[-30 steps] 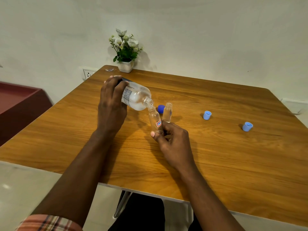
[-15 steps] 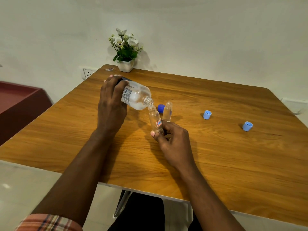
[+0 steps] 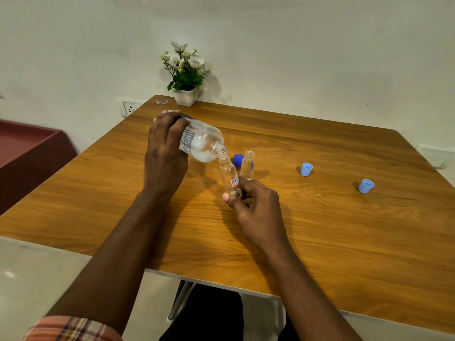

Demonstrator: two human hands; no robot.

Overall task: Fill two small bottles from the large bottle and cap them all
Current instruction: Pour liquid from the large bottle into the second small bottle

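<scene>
Left hand (image 3: pixel 165 148): fingers wrapped round the base end of the large bottle (image 3: pixel 202 141), which is tipped nearly level above the table (image 3: pixel 320 230). Its open neck meets the mouth of the labelled small bottle (image 3: pixel 229 173), and clear liquid pools along its lower side.
Right hand (image 3: pixel 256 205): thumb and fingers pinch the base of the labelled small bottle, uncapped and leaning toward the large one; fill level cannot be told.
Second small bottle (image 3: pixel 247 164): upright on the table just behind, uncapped, contents unclear.
Dark blue cap (image 3: pixel 238 159): just left of it.
First light blue cap (image 3: pixel 306 169): well right, open end showing.
Second light blue cap (image 3: pixel 366 186): farther right.
Potted plant (image 3: pixel 186 96): far edge.
</scene>
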